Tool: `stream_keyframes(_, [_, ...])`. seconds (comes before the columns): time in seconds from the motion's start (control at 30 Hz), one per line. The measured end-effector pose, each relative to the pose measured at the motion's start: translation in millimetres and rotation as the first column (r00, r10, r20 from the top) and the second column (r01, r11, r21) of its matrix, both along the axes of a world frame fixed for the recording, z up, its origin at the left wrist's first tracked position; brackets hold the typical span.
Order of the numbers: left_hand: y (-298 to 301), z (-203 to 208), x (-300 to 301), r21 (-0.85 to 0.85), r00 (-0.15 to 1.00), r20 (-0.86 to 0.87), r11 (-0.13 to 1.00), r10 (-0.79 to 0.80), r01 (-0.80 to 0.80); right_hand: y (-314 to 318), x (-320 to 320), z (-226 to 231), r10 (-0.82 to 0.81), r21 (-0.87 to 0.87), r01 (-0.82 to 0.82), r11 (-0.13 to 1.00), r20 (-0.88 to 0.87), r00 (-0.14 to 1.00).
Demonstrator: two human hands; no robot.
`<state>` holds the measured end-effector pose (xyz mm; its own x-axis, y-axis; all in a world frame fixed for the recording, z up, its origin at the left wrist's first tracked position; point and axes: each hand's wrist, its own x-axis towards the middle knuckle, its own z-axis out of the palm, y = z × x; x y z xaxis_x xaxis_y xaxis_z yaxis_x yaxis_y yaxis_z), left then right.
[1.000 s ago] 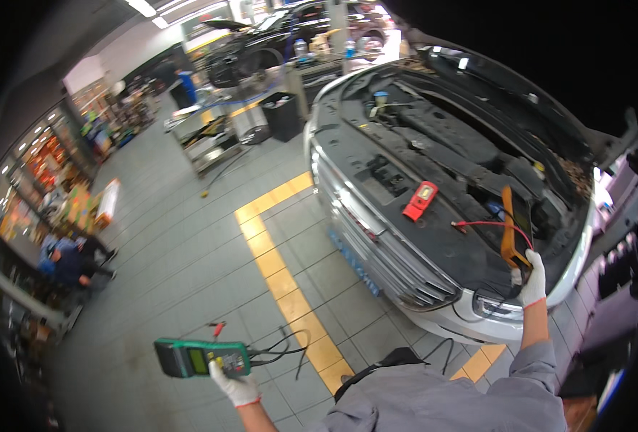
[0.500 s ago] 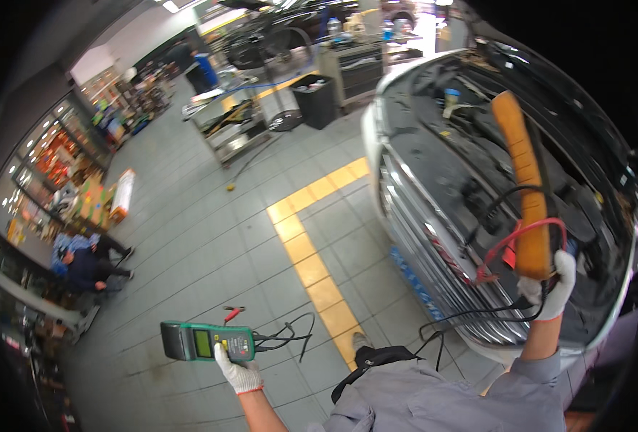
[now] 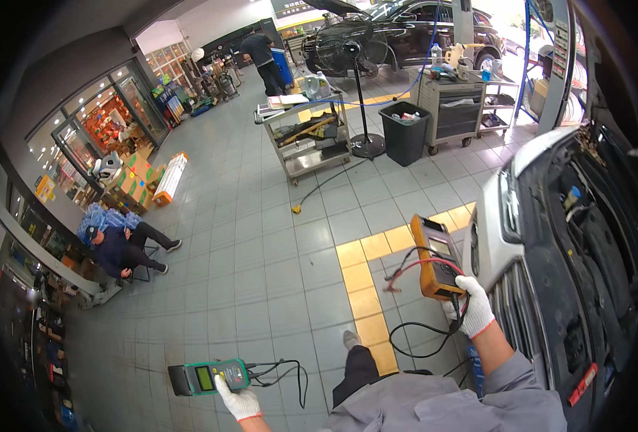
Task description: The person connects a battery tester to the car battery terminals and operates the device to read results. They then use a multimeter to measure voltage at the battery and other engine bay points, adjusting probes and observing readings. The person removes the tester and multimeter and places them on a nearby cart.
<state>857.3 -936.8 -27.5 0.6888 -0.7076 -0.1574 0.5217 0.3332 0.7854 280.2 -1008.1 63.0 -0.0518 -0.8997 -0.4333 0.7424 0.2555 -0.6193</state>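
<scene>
My left hand (image 3: 239,400), in a white glove, grips a green-and-black handheld battery tester (image 3: 205,376) with a small screen, the thumb resting near its buttons. Black leads (image 3: 290,374) loop out from the tester's right end. My right hand (image 3: 476,308), gloved too, is closed on the lower end of a yellow-orange tester (image 3: 433,252) with a dark face. A red lead (image 3: 414,265) and a black lead (image 3: 405,344) hang around it. The orange tester is in front of the white car's (image 3: 486,216) headlight and grille, apart from them.
The white car's engine bay (image 3: 585,259) is exposed at right, with a red object (image 3: 583,384) along its edge. Ahead stand a tool trolley (image 3: 311,167), a fan (image 3: 368,145), a black bin (image 3: 404,140) and a grey cabinet (image 3: 445,108). A person (image 3: 128,252) sits at left; another (image 3: 262,61) stands farther back.
The view has swung toward the right, and the car now sits farther right. My right hand has brought the orange tester down from over the engine bay, its face now showing. My left hand keeps its tester.
</scene>
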Motion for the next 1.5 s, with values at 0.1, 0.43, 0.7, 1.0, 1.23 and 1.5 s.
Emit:
stream_keyframes(0.1, [-105.5,-9.3,16.4,0.126,0.996,-0.056,0.990,0.076,-0.069,-90.9,18.1,-15.3,-0.113,0.151,0.122,0.981,-0.063,0.992])
stream_keyframes(0.43, [-483.8,33.8,-31.3,0.005,0.904,-0.092,0.908,-0.417,0.419,-343.6,22.0,-38.8,-0.308,0.179,0.340,0.923,-0.182,0.934])
stream_keyframes(0.7, [-745.8,48.9,-106.7,-0.038,0.784,-0.095,0.789,-0.613,0.613,-592.6,5.7,-68.7,-0.295,0.136,0.305,0.943,-0.089,0.951])
stream_keyframes(1.0, [-994.4,82.3,-165.5,-0.104,0.684,-0.108,0.692,-0.722,0.714,-874.4,7.9,-7.5,0.000,-0.094,-0.001,0.996,-0.010,1.000])
stream_keyframes(1.23, [-1221.8,138.1,-169.7,-0.261,0.615,0.015,0.590,-0.788,0.764,-1086.5,24.6,24.2,-0.011,-0.159,-0.006,0.987,-0.105,0.994])
stream_keyframes(1.5, [-1522.7,252.9,-159.5,-0.575,0.413,0.228,0.220,-0.882,0.788,-1271.1,22.3,76.3,-0.013,-0.209,-0.055,0.976,-0.310,0.951])
